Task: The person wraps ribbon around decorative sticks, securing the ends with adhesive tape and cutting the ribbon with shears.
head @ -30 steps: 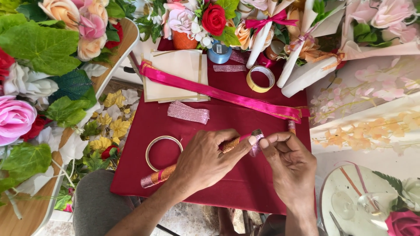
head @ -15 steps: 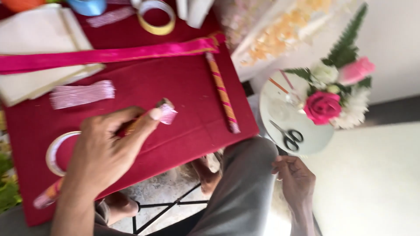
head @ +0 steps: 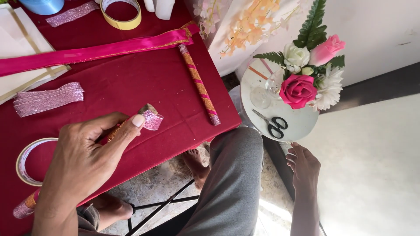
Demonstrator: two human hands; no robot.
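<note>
Head view: left hand pins the ribbon-wrapped stick against the red tablecloth, steadying its glitter-taped tip, while the empty, slack right hand reaches toward scissors.

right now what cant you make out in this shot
- Middle of the wrapped stick: covered by the left hand in the head view.
- Clear tape roll: its right side hidden behind the same hand.
- Right hand: palm faces away, so it is unclear whether it holds anything.
- Blue roll: cut off by the top edge.
</note>
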